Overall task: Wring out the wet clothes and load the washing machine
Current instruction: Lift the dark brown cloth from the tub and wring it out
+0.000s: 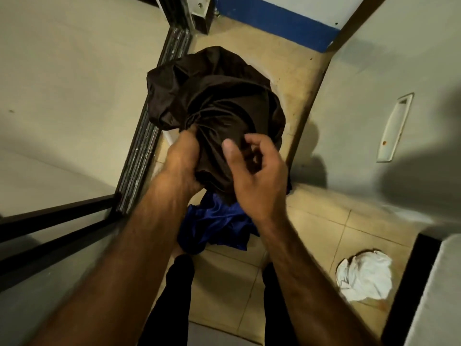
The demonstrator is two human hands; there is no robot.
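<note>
A large dark brown cloth hangs bunched in front of me, above the tiled floor. My left hand is closed on its lower left gathered part. My right hand sits at the cloth's lower right with thumb up and fingers curled against the fabric; whether it grips is unclear. Below the brown cloth lies a blue garment, crumpled near my feet. The washing machine is not recognisable in this view.
A crumpled white cloth lies on the beige tiled floor at the right. A dark metal door track runs along the left. A pale wall with a recessed handle stands at the right. My dark trouser legs are below.
</note>
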